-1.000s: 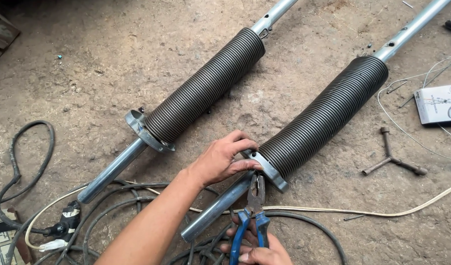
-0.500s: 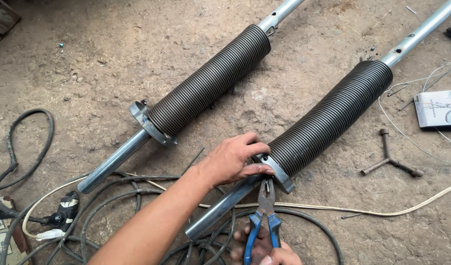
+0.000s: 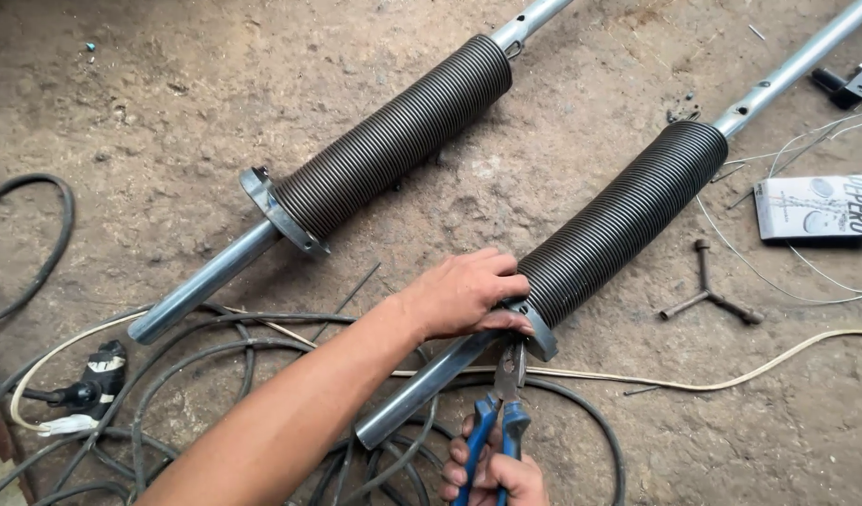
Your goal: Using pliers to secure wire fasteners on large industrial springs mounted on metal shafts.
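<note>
So you've got your left hand (image 3: pixel 468 295) draped over the near end of the right-hand spring assembly, fingers curled down onto the metal end plate (image 3: pixel 540 330) where the black coil spring (image 3: pixel 623 220) stops and the bare steel tube (image 3: pixel 426 384) pokes out. That hand is closed around the plate and tube, gripping it rather than just resting there. Your right hand (image 3: pixel 496 473) is down at the bottom edge of the shot, wrapped around the blue handles of a pair of pliers (image 3: pixel 504 403), handles squeezed close together. The pliers point straight up, with the nose right at the underside of the end plate, just below your left fingers. I honestly can't tell whether the nose is biting on something there or just touching, since your fingers and the plate hide that spot.

The whole assembly lies diagonally on the dirty concrete floor (image 3: pixel 168 103), tube end toward you, far end running off to the upper right. A second spring on its tube (image 3: pixel 393 141) lies parallel to it on the left, well apart, with its own end plate.

Around you: a tangle of black cables (image 3: pixel 262 375) under the near tube, a cream cord (image 3: pixel 731 375) running right, a three-armed wrench (image 3: pixel 707 295) beside the spring, and a small printed box (image 3: pixel 815 206) further right.
</note>
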